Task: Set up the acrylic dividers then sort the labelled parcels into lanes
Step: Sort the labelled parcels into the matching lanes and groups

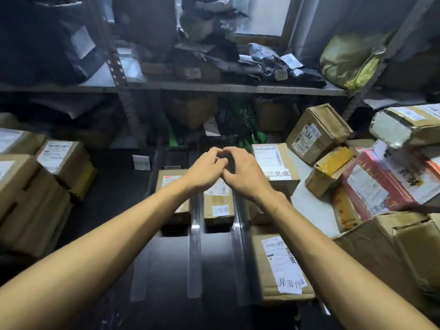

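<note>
left hand [204,169] and right hand [240,172] meet above the lanes, fingers curled; what each grip pinches cannot be told. acrylic dividers [194,234] stand between parcels [219,208] on the tabletop [214,270]; a dropped forearm could topple one.

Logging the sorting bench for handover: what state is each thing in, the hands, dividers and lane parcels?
Left hand: fingers curled, touching the other hand.
Right hand: fingers curled, hold unclear.
Middle divider: standing upright.
Right divider: standing upright.
Middle-lane parcel: lying flat, sealed.
Near right-lane parcel: flat, label up.
</note>
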Motion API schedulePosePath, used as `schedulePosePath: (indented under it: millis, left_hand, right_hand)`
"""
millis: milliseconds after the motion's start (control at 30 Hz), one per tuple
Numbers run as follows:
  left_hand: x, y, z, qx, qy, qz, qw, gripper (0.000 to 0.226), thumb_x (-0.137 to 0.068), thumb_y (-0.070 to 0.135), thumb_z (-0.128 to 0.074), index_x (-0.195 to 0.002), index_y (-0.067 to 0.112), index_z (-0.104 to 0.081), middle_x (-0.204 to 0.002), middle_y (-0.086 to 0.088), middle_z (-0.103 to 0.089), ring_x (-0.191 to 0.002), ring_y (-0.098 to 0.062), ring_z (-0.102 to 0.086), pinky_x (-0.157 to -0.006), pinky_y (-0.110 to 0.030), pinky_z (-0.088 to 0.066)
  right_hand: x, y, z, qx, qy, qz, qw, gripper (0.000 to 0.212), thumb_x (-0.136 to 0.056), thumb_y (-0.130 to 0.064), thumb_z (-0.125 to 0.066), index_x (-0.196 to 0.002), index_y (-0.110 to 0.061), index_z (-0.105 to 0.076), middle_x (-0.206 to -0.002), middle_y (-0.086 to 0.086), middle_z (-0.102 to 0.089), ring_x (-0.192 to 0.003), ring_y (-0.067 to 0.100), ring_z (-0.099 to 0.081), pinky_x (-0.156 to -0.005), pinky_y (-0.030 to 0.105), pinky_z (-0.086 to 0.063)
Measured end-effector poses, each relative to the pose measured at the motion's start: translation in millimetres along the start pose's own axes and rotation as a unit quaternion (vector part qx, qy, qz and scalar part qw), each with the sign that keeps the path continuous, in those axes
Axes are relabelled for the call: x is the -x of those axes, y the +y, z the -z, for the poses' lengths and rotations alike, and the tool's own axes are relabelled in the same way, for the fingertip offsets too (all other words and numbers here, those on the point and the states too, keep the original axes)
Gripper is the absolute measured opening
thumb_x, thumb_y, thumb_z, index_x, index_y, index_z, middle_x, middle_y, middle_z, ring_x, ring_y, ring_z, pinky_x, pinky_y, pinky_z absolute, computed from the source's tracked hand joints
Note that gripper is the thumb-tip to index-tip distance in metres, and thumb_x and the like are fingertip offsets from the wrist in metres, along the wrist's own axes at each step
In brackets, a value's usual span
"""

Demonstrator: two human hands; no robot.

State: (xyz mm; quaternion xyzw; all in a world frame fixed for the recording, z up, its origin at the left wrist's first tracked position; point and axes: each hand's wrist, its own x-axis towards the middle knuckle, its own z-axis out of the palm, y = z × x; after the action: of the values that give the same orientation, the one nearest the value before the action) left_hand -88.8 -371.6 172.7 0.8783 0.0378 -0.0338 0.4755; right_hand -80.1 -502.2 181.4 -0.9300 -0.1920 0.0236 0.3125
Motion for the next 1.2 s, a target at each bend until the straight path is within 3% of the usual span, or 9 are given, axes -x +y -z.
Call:
schedulePosePath:
  millis: [67,233,333,467,600,700,800,1067,1200]
  left_hand:
    - [24.9,-17.1,27.2,0.002,0.020,0.011,1.000,0.035,-0.102,0.025,-0.037,-0.128,0.009,-0.054,-0.122,-0.012,-0.062,-0.108,-0.025,-0.058,-0.091,-0.037,-0.045]
    - [92.8,-53.2,109.6,-0.035,0.072,0.027,0.996,0.039,-0.107,0.030,-0.028,-0.105,0.007,-0.059,-0.117,-0.015,-0.065,-0.108,-0.032,-0.058,-0.090,-0.039,-0.044]
    - [136.3,-69.7,166.8,-0.043,0.121,0.042,0.991,0.042,-0.106,0.027,-0.029,-0.113,0.001,-0.060,-0.118,-0.020,-0.064,-0.113,-0.039,-0.057,-0.096,-0.050,-0.045]
    - [198.3,-99.0,241.0,-0.050,0.197,0.046,0.978,0.037,-0.106,0.017,-0.031,-0.115,0.000,-0.063,-0.115,-0.018,-0.064,-0.106,-0.031,-0.057,-0.095,-0.041,-0.044]
    - [244.8,-140.8,304.1,-0.028,0.263,0.079,0.961,0.031,-0.103,0.016,-0.037,-0.107,0.005,-0.065,-0.105,-0.006,-0.064,-0.088,-0.014,-0.057,-0.079,-0.026,-0.044]
    - [253.9,-173.4,338.7,-0.022,0.282,0.094,0.954,0.026,-0.101,0.016,-0.040,-0.103,0.014,-0.066,-0.107,-0.006,-0.066,-0.096,-0.023,-0.058,-0.090,-0.041,-0.047]
    - [244.7,-203.8,369.9,-0.039,0.292,0.089,0.952,0.024,-0.099,0.018,-0.043,-0.099,0.021,-0.067,-0.103,-0.001,-0.069,-0.096,-0.020,-0.059,-0.091,-0.040,-0.047]
    - [177.4,-280.8,436.9,-0.093,0.223,0.159,0.957,0.020,-0.098,0.023,-0.049,-0.113,0.025,-0.063,-0.119,-0.002,-0.063,-0.100,-0.015,-0.061,-0.080,-0.029,-0.048]
    - [144.6,-300.4,443.8,-0.114,0.130,0.192,0.966,0.047,-0.097,0.028,-0.051,-0.143,0.020,-0.044,-0.144,-0.011,-0.042,-0.125,-0.027,-0.051,-0.100,-0.032,-0.040]
  right_hand:
    - [4.8,-28.9,-16.6,-0.007,-0.023,0.018,1.000,0.046,-0.090,-0.020,-0.053,-0.136,-0.018,-0.050,-0.135,0.008,-0.056,-0.124,0.025,-0.051,-0.103,0.043,-0.044]
    - [18.2,-117.6,-60.6,-0.033,-0.039,0.071,0.996,0.040,-0.092,-0.011,-0.046,-0.131,-0.013,-0.055,-0.127,0.010,-0.061,-0.117,0.027,-0.056,-0.101,0.039,-0.043]
    - [25.0,-178.7,-83.9,-0.046,-0.049,0.112,0.991,0.036,-0.093,-0.016,-0.050,-0.128,-0.014,-0.058,-0.126,0.008,-0.063,-0.116,0.024,-0.057,-0.099,0.035,-0.043]
    - [30.2,-254.8,-116.9,-0.062,-0.061,0.162,0.983,0.034,-0.093,-0.019,-0.052,-0.126,-0.016,-0.060,-0.125,0.006,-0.064,-0.114,0.023,-0.058,-0.096,0.029,-0.043]
    - [28.6,-318.1,-160.2,-0.067,-0.081,0.192,0.976,0.034,-0.093,-0.026,-0.050,-0.125,-0.020,-0.060,-0.125,0.003,-0.063,-0.113,0.022,-0.058,-0.088,0.027,-0.039]
    - [15.3,-349.1,-195.6,-0.067,-0.089,0.211,0.971,0.035,-0.091,-0.028,-0.053,-0.124,-0.019,-0.061,-0.126,0.002,-0.064,-0.112,0.021,-0.058,-0.082,0.024,-0.034]
    - [-12.8,-370.2,-231.5,-0.058,-0.096,0.214,0.970,0.037,-0.089,-0.029,-0.054,-0.124,-0.019,-0.060,-0.126,0.004,-0.063,-0.111,0.022,-0.058,-0.081,0.026,-0.034]
    - [-107.6,-393.6,-303.6,-0.044,-0.104,0.048,0.992,0.054,-0.087,-0.044,-0.054,-0.135,-0.020,-0.046,-0.137,0.014,-0.045,-0.124,0.037,-0.045,-0.096,0.042,-0.039]
    - [-126.3,-384.1,-326.3,-0.042,-0.157,-0.051,0.985,0.084,-0.080,-0.060,-0.062,-0.148,-0.026,-0.025,-0.149,0.014,-0.026,-0.131,0.044,-0.038,-0.103,0.046,-0.038]
